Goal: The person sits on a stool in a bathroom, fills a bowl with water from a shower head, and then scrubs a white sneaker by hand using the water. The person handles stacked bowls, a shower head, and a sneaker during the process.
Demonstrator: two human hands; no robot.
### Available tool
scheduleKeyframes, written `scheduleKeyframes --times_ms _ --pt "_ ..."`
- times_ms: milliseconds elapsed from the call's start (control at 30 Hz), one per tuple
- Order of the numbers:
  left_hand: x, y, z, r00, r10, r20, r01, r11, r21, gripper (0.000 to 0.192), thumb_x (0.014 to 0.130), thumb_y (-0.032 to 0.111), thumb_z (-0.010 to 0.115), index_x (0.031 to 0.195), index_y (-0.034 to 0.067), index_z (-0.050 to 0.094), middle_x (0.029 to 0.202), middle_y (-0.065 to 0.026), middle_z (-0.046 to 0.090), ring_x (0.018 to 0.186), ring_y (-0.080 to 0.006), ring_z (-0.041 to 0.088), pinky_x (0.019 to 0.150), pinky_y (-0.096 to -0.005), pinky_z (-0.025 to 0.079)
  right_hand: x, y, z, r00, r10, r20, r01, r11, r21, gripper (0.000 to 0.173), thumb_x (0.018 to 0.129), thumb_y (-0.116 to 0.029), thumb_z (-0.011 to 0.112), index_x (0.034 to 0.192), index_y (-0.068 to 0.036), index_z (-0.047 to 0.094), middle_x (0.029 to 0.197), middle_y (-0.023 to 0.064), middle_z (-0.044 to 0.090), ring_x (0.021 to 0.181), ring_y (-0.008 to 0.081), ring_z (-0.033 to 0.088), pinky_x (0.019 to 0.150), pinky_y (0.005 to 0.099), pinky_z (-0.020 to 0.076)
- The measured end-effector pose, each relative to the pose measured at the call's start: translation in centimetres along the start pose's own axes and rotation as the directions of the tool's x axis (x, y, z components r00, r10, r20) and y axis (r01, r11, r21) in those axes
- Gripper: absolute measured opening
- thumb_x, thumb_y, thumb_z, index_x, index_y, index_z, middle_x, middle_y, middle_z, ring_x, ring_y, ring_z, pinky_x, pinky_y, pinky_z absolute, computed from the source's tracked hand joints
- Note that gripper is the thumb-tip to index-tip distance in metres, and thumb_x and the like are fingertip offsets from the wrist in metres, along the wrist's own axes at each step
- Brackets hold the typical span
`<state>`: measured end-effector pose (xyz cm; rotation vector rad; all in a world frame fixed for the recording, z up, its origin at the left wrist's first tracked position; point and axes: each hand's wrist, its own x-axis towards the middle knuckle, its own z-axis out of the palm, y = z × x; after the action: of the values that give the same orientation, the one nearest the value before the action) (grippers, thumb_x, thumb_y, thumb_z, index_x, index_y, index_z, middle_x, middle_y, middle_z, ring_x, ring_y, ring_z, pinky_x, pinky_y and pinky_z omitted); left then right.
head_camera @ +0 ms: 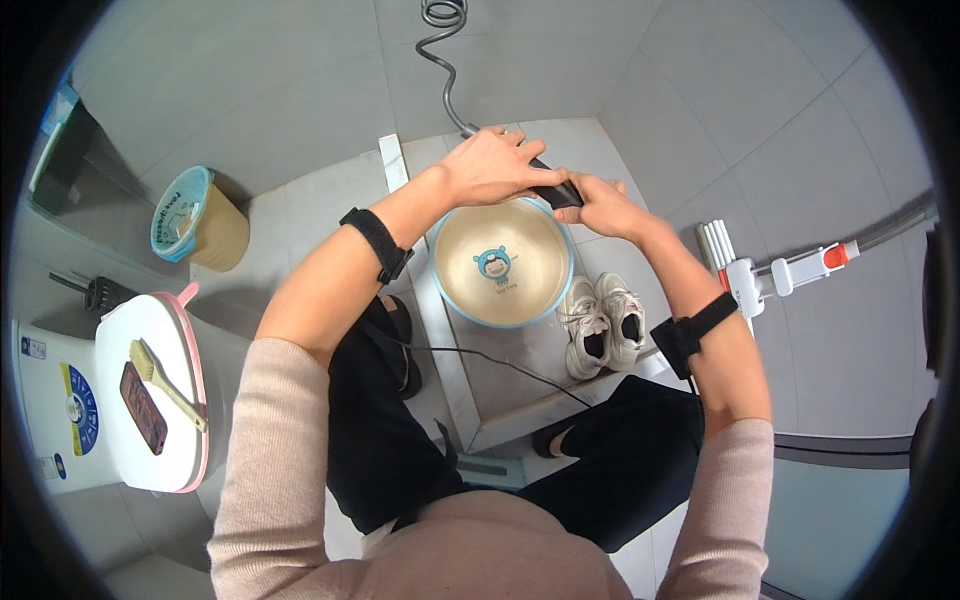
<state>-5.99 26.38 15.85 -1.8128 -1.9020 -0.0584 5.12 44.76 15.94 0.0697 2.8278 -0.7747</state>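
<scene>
A black handheld sprayer (559,194) on a coiled grey hose (450,82) is held over the far rim of a round basin. My left hand (501,169) wraps around it near the hose end. My right hand (602,205) grips its other end, thumb and fingers on either side. The cream plastic basin (466,236) has a blue rim and a cartoon figure on its bottom; whether it contains water is hard to tell. Right of the basin, a pair of white lace-up sneakers (606,326) sits on the tiled floor, side by side.
A raised marble curb (448,360) borders the tiled area. At left, a scrubbing brush (172,390) and a phone (142,409) lie on the closed toilet lid (124,330). Beyond stands a lined waste bin (225,236). A white mop (750,281) leans by the right wall; a black cable (487,355) crosses below the basin.
</scene>
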Motion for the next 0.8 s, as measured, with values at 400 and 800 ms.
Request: scheduleKeyframes --times_ms 400,800 --pt "-0.6 -2.7 7.3 0.993 -0.083 0.085 0.077 0.994 0.071 0.039 0.083 0.026 0.058 0.12 0.021 0.051 0.09 -0.0068 0.059 0.089 -0.0244 0.06 0.075 -0.0379 0.047 -2.0 4.7 6.9 0.933 0.226 -0.281 -0.067 0.874 0.482 0.067 0.079 -0.028 0.072 0.131 -0.001 0.039 0.112 0.0138 0.054 0.099 0.0198 0.054 0.089 0.037 0.0417" --pt "-0.6 -3.0 13.2 0.961 -0.195 0.197 0.19 0.981 0.044 0.036 0.079 0.017 0.059 0.115 0.018 0.053 0.095 -0.008 0.06 0.094 -0.0267 0.06 0.078 -0.0397 0.046 -9.7 5.1 7.1 0.941 0.339 -0.006 -0.174 0.498 0.85 0.04 0.09 -0.011 0.06 0.126 -0.004 0.043 0.11 0.0082 0.058 0.098 0.0149 0.056 0.088 0.029 0.0435"
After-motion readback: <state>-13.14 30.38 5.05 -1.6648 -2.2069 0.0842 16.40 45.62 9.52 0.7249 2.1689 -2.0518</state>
